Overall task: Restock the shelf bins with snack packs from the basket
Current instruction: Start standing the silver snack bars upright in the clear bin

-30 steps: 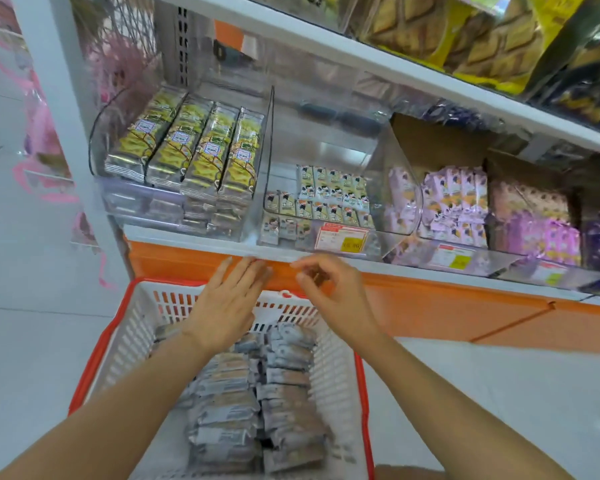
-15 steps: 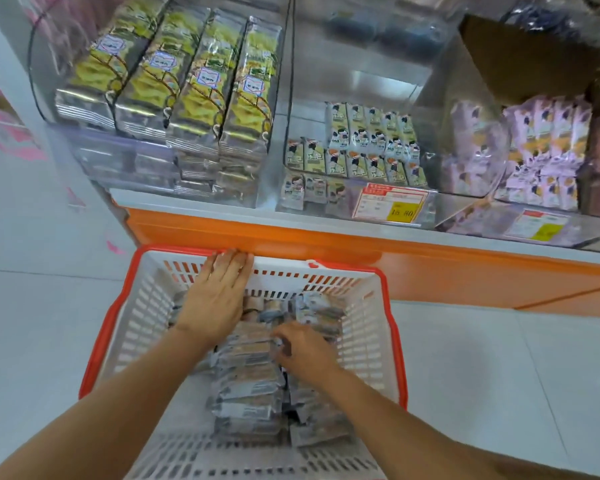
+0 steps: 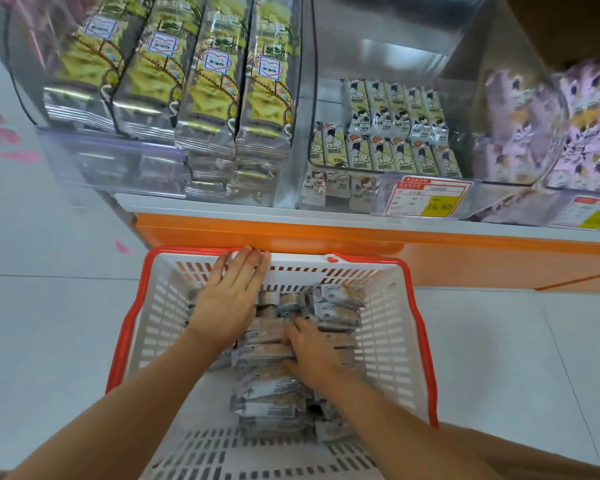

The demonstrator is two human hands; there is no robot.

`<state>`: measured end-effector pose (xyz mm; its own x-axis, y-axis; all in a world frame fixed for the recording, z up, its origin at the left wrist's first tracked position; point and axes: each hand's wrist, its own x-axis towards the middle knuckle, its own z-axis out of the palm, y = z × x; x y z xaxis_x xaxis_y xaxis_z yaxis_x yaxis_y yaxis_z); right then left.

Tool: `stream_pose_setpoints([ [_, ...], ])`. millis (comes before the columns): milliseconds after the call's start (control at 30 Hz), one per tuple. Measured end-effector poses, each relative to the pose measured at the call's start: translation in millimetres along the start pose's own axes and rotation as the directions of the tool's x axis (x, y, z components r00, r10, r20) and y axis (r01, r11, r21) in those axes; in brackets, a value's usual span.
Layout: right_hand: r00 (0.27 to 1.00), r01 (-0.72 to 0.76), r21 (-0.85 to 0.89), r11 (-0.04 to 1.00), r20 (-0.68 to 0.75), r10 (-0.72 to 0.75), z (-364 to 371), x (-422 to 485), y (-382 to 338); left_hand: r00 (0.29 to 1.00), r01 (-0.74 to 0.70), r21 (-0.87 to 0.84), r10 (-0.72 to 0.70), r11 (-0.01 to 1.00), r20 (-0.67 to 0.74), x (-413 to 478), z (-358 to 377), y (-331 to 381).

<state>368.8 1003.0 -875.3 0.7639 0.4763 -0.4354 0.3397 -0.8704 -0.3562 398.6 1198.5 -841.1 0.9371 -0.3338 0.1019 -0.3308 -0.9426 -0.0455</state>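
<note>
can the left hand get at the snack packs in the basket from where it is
Probably yes: the left hand lies open over the basket, directly above the snack packs, with nothing covering them. The right hand grips packs nearer the middle.

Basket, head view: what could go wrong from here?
1. The right hand curls over several grey foil snack packs in a loose row; some may slip out on the lift.
2. The left hand lies flat over the far end of the white slotted red-rimmed basket, between the packs and the shelf; a lift could bump it.
3. The clear plastic shelf bin holds rows of small pale-green packs; dropped packs could topple them.
</note>
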Motion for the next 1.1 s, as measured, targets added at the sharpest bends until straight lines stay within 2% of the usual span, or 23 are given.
stream_pose_setpoints([
  [100, 1.000, -0.017, 0.158, 0.987, -0.018, 0.020, -7.8, -1.9, 2.7, 1.000, 0.000, -0.006, 0.000, 1.000, 0.006, -0.4, -1.2, 0.2],
  [233, 0.992, -0.015, 0.420, 0.907, -0.104, 0.065, -36.1, -6.9, 4.2, 0.999, 0.013, -0.057, -0.010, 0.998, 0.043, -1.3, -6.1, 0.2],
  [367, 0.969, 0.020, 0.571, 0.820, -0.213, 0.124, -74.5, -10.6, -0.9, 0.995, -0.046, -0.249, 0.065, 0.967, 0.071, -2.7, -16.8, 1.4],
  [433, 0.954, 0.046, 0.652, 0.757, -0.254, 0.161, -95.0, -16.8, -5.6, 0.984, -0.037, -0.479, 0.116, 0.877, 0.135, -0.9, -27.0, 6.4],
  [533, 0.915, 0.144, 0.742, 0.655, -0.353, 0.198, -119.2, -27.5, -11.6, 0.950, 0.144, -0.746, 0.119, 0.650, 0.287, 1.8, -47.0, 17.8],
  [600, 0.884, 0.206, 0.765, 0.611, -0.413, 0.219, -129.5, -33.6, -14.1, 0.949, 0.225, -0.821, 0.074, 0.526, 0.307, 5.3, -63.5, 26.2],
  [700, 0.866, 0.265, 0.798, 0.541, -0.444, 0.230, -142.0, -46.4, -15.4, 0.967, 0.242, -0.905, -0.013, 0.350, 0.253, 8.7, -84.9, 36.1],
  [800, 0.886, 0.262, 0.769, 0.583, -0.432, 0.172, -146.2, -63.5, -14.0, 0.966, 0.246, -0.943, -0.134, 0.224, 0.220, 10.3, -102.2, 44.0],
  [933, 0.893, 0.274, 0.727, 0.629, -0.436, 0.114, -138.9, -81.3, -15.7, 0.968, 0.226, -0.971, -0.127, 0.080, 0.214, 7.0, -127.3, 57.9],
  [1000, 0.876, 0.299, 0.713, 0.634, -0.468, 0.113, -142.3, -90.2, -18.9, 0.968, 0.233, -0.970, -0.109, 0.067, 0.225, 5.7, -137.3, 62.1],
  [1033, 0.869, 0.311, 0.710, 0.632, -0.481, 0.113, -145.5, -94.8, -20.5, 0.969, 0.231, -0.968, -0.105, 0.094, 0.221, 5.4, -140.7, 62.9],
  [1067, 0.861, 0.326, 0.704, 0.630, -0.496, 0.108, -149.5, -99.7, -21.8, 0.973, 0.216, -0.962, -0.118, 0.169, 0.198, 5.4, -143.0, 62.6],
  [1100, 0.851, 0.346, 0.696, 0.629, -0.515, 0.102, -154.1, -105.1, -22.9, 0.978, 0.189, -0.933, -0.145, 0.305, 0.151, 5.3, -144.0, 60.7],
])
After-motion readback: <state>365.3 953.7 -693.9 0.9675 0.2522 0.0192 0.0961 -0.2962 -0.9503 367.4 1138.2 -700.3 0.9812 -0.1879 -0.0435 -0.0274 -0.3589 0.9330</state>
